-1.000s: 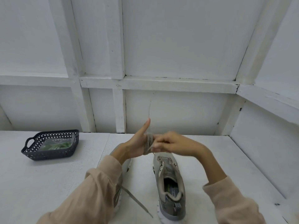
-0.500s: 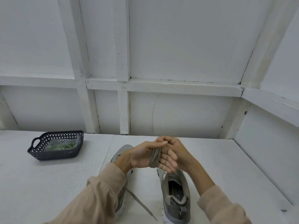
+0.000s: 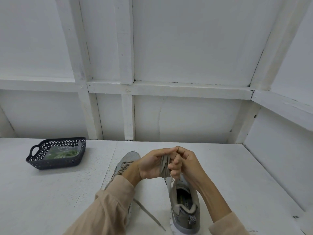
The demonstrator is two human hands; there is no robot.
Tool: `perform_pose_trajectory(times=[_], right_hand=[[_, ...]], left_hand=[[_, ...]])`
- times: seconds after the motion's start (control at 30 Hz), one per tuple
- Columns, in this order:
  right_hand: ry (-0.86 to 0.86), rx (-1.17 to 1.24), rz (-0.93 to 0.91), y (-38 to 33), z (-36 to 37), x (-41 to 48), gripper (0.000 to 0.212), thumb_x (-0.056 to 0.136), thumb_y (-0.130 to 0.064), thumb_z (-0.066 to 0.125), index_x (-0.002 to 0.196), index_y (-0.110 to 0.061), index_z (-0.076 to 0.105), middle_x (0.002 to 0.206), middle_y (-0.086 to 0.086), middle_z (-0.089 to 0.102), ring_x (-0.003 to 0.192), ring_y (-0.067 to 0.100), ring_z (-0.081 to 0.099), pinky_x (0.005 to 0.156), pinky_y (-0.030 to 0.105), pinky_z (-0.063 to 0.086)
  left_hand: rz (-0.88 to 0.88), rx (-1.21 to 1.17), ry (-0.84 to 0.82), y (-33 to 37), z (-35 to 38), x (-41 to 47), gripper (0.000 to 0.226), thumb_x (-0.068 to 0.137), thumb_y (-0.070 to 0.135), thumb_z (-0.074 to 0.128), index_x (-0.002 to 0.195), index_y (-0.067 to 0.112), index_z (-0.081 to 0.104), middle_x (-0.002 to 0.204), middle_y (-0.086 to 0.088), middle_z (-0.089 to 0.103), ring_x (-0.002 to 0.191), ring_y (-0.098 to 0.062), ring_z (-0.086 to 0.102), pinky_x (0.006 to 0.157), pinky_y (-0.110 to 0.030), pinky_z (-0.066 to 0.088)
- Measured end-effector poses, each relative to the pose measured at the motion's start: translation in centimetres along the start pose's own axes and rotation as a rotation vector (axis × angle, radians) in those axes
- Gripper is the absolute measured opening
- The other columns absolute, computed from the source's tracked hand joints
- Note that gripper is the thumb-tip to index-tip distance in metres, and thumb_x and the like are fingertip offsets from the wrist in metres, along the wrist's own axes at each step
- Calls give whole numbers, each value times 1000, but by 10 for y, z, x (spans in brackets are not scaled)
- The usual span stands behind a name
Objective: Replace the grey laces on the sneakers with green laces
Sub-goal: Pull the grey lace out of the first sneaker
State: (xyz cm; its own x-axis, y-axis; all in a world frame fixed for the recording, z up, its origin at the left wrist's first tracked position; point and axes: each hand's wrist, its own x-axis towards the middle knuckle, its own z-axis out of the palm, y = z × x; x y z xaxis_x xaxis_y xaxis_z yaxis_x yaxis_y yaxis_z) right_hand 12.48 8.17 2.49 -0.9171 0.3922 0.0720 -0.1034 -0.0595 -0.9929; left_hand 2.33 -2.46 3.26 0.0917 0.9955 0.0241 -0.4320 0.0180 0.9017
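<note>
Two grey sneakers stand on the white table. The left sneaker (image 3: 126, 162) still carries its grey lace, with one loose end (image 3: 149, 216) trailing toward me. The right sneaker (image 3: 183, 206) has no lace in its eyelets. A removed grey lace (image 3: 164, 167) is wound in loops around the fingers of my left hand (image 3: 151, 164). My right hand (image 3: 185, 164) pinches that lace bundle from the right, just above the right sneaker's toe. Green laces (image 3: 63, 153) lie in a clear bag inside the dark basket (image 3: 50, 162).
The dark perforated basket sits at the far left of the table. White panelled walls close the back and the right side. My beige sleeves (image 3: 108, 211) cover part of the left sneaker.
My left thumb, raised a second ago, has folded down over the lace. Both hands have drawn together around the wound grey bundle. The view has shifted slightly.
</note>
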Motion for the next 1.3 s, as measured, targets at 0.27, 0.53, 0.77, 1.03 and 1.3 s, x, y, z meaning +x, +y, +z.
perform_pose_trajectory(times=[0.27,0.53,0.77,1.03,1.3], right_hand=[[63,-34,65,-3,14,-5,28,100,-4,32,76,-5,45,52,2,48,45,19,52,39,22,40],[326,0,-2,-1,35,-7,40,97,-27,36,59,-17,35,43,4,41,35,13,35,37,18,27],[423,127,-11,-9,60,6,53,107,-27,24,56,-15,30,34,-13,20,29,5,23,51,24,29],[650,130,-117,4,47,8,48,98,-24,55,56,-6,40,34,2,29,24,15,33,35,16,28],[781,85,-270,20,42,16,52,98,-20,56,53,1,38,38,11,34,25,20,33,33,20,31]], left_hand=[[-38,136,73,1,-6,1,44,100,26,30,68,12,56,54,6,41,53,-12,46,66,-29,42],[-27,122,119,1,1,7,43,94,23,36,56,12,52,44,6,37,44,-12,42,57,-25,41],[-20,154,174,3,3,10,44,87,28,38,50,9,52,39,3,35,42,-14,42,55,-25,40],[32,177,389,-4,7,16,43,80,30,43,42,12,46,33,3,30,36,-12,35,46,-21,35],[161,260,612,-18,14,22,41,75,34,56,41,15,44,35,4,27,37,-10,28,43,-19,28]])
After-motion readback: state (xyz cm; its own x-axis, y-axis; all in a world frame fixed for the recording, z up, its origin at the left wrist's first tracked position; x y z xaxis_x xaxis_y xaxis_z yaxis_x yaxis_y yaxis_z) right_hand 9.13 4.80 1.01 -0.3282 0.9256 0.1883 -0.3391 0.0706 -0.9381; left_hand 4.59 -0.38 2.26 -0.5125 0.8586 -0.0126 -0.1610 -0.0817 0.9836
